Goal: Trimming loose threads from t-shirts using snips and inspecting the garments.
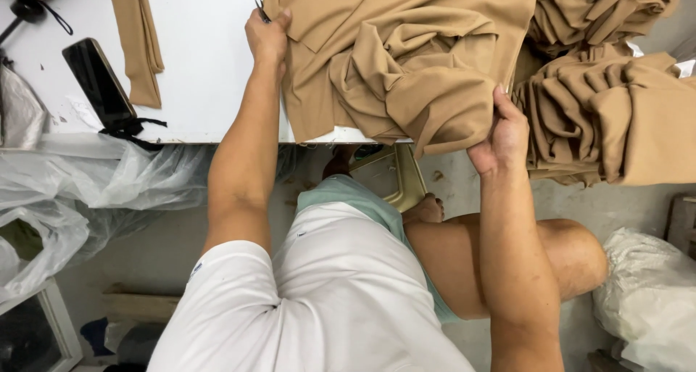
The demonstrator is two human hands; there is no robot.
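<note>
A tan knit garment lies bunched on the white table, hanging a little over its near edge. My left hand rests at the garment's left edge and is shut on a small dark pair of snips, whose tips stick up past my fingers. My right hand pinches the garment's lower right fold at the table edge.
A stack of folded tan garments sits to the right. A tan fabric strip and a black phone lie on the table's left. Clear plastic bags hang at the left; a white sack lies at the lower right.
</note>
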